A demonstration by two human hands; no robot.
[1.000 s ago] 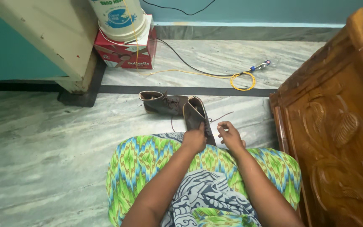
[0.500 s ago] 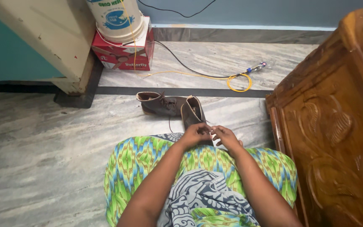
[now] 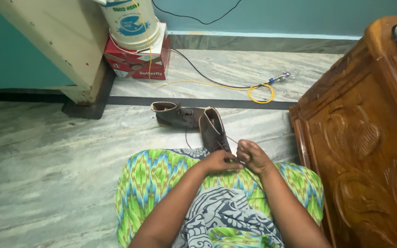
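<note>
A brown lace-up boot (image 3: 212, 129) stands on the marble floor just past my knees, toe toward me. My left hand (image 3: 219, 161) and my right hand (image 3: 252, 156) meet over its front, each pinching a dark lace (image 3: 232, 139) that runs up to the boot. A second brown boot (image 3: 176, 114) lies on its side behind and left of the first one, laces loose. My lap is covered by green patterned cloth (image 3: 161, 174), which hides the near boot's toe.
A carved wooden cabinet (image 3: 364, 138) stands close on the right. A red box (image 3: 138, 62) with a white bucket (image 3: 127, 20) on it sits at the back beside a cream ramp (image 3: 47, 46). A black cable and a yellow coiled wire (image 3: 261, 94) lie on the floor.
My hands have drawn together over the near boot's front; one second ago they were apart, the right one held off to the side with the lace.
</note>
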